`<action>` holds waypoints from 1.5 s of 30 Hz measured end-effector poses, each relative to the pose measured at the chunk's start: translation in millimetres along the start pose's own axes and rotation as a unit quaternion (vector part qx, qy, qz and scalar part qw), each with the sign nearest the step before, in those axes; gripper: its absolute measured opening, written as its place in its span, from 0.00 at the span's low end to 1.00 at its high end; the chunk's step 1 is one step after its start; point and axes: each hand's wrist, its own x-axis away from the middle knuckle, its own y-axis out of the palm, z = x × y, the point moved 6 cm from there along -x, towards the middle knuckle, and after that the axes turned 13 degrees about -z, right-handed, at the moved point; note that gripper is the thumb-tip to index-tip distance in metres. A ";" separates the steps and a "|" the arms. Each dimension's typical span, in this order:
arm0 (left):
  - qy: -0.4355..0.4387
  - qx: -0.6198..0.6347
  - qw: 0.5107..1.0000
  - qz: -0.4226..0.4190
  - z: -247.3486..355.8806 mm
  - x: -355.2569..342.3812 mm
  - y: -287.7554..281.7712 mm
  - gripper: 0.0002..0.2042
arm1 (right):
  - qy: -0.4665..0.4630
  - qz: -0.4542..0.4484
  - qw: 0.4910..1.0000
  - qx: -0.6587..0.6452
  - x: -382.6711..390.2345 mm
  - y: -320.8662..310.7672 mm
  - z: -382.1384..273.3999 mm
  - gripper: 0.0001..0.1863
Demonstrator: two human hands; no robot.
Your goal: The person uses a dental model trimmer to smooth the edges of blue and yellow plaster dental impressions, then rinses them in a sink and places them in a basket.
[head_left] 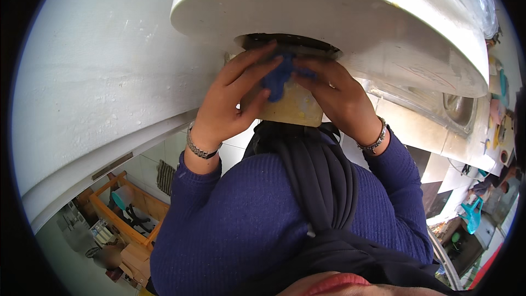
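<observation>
Both hands are raised in front of me, just under a dark oval opening (pixel 290 40) in a large white rounded fixture (pixel 318 11). My left hand (pixel 233 87) curls its fingers and thumb against a soft blue piece (pixel 278 79), perhaps cloth or putty. From the other side, my right hand (pixel 339 93) has its bent fingers on the same blue piece. A pale yellow block-like thing (pixel 293 107) sits directly behind and below it, between my palms. The tips of some fingers are blurred or hidden near the opening.
A white wall-like surface (pixel 104 77) with droplets fills the left side. A metal sink (pixel 457 109) is set into a pale counter at right. Lower left stands an orange wooden frame (pixel 118 214). A turquoise plastic item (pixel 472 216) is at far right.
</observation>
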 end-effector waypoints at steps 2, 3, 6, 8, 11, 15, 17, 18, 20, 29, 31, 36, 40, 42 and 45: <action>-0.010 0.026 0.999 -0.026 -1.2 1.3 2.7 0.26 | -0.016 -0.016 1.000 0.007 -0.1 4.1 3.7 0.15; -0.015 0.025 0.999 -0.028 -2.3 2.2 2.6 0.26 | -0.023 -0.024 0.999 0.010 -0.6 4.7 4.5 0.17; -0.033 0.017 0.999 -0.018 -7.1 8.4 6.3 0.28 | -0.008 -0.025 0.999 0.020 -4.7 5.3 4.1 0.15; -0.048 0.007 0.999 0.008 -8.6 13.2 8.9 0.30 | -0.023 -0.016 0.999 0.024 -4.8 7.8 5.0 0.14; -0.079 0.009 0.996 0.029 -1.7 15.2 8.0 0.30 | -0.048 -0.005 0.998 0.034 -5.5 7.5 3.0 0.14; -0.055 -0.028 0.998 0.027 0.2 16.6 10.4 0.30 | -0.071 0.015 0.996 0.048 -6.4 3.8 -7.1 0.14; -0.074 -0.006 0.997 0.036 0.7 17.2 11.0 0.28 | -0.078 0.004 0.996 0.034 -6.5 6.0 -8.0 0.15; -0.066 -0.005 0.997 0.046 1.6 17.5 11.5 0.29 | -0.080 -0.001 0.996 0.027 -6.6 7.0 -7.9 0.15; -0.049 -0.004 0.997 0.065 3.0 17.7 12.6 0.30 | -0.080 -0.009 0.997 0.009 -6.9 7.6 -6.5 0.15; -0.130 -0.023 0.979 0.155 12.3 30.5 20.8 0.27 | -0.065 0.015 0.998 -0.015 11.0 9.1 -26.1 0.19; -0.136 -0.049 0.978 0.151 16.0 30.5 22.0 0.27 | -0.058 0.006 0.998 -0.007 10.5 14.1 -26.5 0.19; -0.114 -0.039 0.983 0.137 16.9 29.0 19.4 0.24 | -0.076 -0.033 0.996 -0.020 8.1 9.9 -12.1 0.19; -0.078 -0.008 0.990 0.118 13.8 24.0 20.9 0.20 | -0.073 -0.023 0.997 -0.013 5.4 1.2 -6.8 0.20; -0.071 -0.015 0.990 0.117 13.3 20.9 23.8 0.18 | -0.055 -0.012 0.998 -0.004 5.9 1.8 -4.6 0.21; -0.079 -0.048 0.988 0.125 13.4 18.3 24.9 0.18 | -0.034 0.003 0.999 0.000 5.9 -0.3 -12.9 0.21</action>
